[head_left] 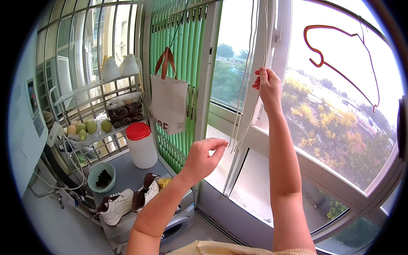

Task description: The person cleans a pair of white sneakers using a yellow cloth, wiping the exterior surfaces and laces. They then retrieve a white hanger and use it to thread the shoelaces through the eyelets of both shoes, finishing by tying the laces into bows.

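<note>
Hands: apart; my right hand [268, 87] raised high, my left hand [206, 157] lower, off to its left.
Right-hand grip: fingers curled closed on thin white hanging cords [265, 46], knuckles up.
Left-hand pinch: thumb and forefinger brought together beside the lower cord ends; can't tell if a strand is caught between them.
Cords: hang in front of the white-framed window [278, 46], running down from above; some pass through my right fist, others drop to its left, lower parts slack, ends bunched by my left fingertips.
Hanger: orange-red curved clothes hanger [331, 27], right of my right hand, before the bright pane.
Outside: green and yellowish trees [312, 119] below a white sky.
Folding panel: green vertical-slat panel [196, 55], left of the window.
Bag: white rectangular bag with brown strap handles [169, 102], hanging in front of the slats.
Washer top: grey-topped washing machine [127, 173], lower left of me.
On washer: white plastic jar with red screw lid [142, 148]; round pale-green bowl [112, 171] holding a dark bundle [103, 178]; pair of white-and-brown lace-up shoes [117, 206] near its front edge; small yellow item [164, 182] by the right shoe, kind unclear.
Rack: green roundish fruit [91, 126] beside a clear container with dark contents [124, 111]; two white bundles [128, 66] on the level above.
Clothing: beige cloth [221, 247] at my lower edge.
</note>
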### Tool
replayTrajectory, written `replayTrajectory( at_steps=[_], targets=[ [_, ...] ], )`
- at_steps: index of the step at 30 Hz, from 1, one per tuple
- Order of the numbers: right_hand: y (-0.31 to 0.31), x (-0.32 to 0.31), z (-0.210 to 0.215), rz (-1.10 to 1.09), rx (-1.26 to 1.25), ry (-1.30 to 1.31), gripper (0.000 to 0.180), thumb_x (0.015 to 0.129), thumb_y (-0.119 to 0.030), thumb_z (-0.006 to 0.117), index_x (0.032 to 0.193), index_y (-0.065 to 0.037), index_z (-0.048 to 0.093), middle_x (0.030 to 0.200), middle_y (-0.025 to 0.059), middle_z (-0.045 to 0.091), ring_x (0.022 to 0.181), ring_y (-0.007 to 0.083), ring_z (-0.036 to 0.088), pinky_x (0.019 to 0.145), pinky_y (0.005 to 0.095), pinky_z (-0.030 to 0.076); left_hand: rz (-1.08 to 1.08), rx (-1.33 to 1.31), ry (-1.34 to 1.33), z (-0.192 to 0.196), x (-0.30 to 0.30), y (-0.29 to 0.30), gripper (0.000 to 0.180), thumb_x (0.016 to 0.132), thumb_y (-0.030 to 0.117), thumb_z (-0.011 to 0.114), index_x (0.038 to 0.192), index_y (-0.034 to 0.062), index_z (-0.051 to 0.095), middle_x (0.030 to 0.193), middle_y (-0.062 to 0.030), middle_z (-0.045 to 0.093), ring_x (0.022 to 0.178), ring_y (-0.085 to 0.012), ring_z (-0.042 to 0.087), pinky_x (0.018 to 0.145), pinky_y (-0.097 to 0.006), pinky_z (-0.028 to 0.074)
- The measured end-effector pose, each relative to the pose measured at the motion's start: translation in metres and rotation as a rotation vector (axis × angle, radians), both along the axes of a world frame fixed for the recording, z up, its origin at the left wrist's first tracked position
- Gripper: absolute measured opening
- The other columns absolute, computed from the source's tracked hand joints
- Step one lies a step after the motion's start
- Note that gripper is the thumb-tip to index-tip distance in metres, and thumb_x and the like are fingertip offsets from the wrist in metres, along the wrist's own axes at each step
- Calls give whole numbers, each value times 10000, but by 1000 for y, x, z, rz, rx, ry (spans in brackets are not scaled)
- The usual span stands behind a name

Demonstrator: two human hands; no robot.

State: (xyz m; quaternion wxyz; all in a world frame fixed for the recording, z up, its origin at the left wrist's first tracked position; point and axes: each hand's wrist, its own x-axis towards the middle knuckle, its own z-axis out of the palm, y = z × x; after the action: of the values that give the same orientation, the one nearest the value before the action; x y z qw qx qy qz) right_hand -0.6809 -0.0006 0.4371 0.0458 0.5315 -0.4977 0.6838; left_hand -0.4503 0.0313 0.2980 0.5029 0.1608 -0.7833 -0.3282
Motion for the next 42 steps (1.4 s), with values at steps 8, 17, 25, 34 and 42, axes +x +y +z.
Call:
replayTrajectory(
  at_steps=[8, 17, 25, 34, 42],
  targets=[
    [70, 35, -77, 440, -84, -200, 308, 1058, -252, 431, 909, -19, 566, 648, 4, 524, 556, 71, 519, 535, 243, 509, -188, 293, 207, 54, -48, -10, 365, 978, 166, 535, 1266, -57, 560, 1052, -120, 697, 991, -170, 651, 927, -298, 497],
    [93, 60, -65, 377, -8, -108, 260, 1053, -206, 443, 981, -5, 591, 665, 0, 522, 582, 64, 511, 547, 236, 517, -525, 435, 153, 149, -69, -4, 487, 969, 322, 579, 1306, -19, 497, 1117, -139, 661, 1079, -191, 609, 939, -326, 469],
    [76, 49, -25, 577, -22, -298, 333, 1014, -266, 534, 1196, 11, 560, 990, 93, 670, 889, 159, 657, 776, 302, 522, -31, 100, 153, 166, -82, -34, 487, 855, 295, 698, 1176, -60, 602, 1026, -168, 683, 863, -228, 676, 778, -334, 540],
    [33, 20, 39, 387, 67, -241, 276, 978, -151, 523, 1190, 15, 586, 1027, 104, 677, 916, 163, 658, 795, 296, 528, 283, 48, 249, 228, -129, -68, 761, 805, 352, 731, 1362, -64, 422, 1244, -252, 591, 1077, -327, 650, 902, -360, 541],
    [36, -6, 8, 474, 163, -231, 238, 963, -122, 515, 1114, 19, 633, 925, 96, 691, 799, 159, 679, 753, 280, 544, 136, 119, 413, 239, -148, -96, 218, 885, 176, 634, 971, -23, 653, 756, -99, 676, 611, -157, 622, 603, -295, 511]
  ],
)
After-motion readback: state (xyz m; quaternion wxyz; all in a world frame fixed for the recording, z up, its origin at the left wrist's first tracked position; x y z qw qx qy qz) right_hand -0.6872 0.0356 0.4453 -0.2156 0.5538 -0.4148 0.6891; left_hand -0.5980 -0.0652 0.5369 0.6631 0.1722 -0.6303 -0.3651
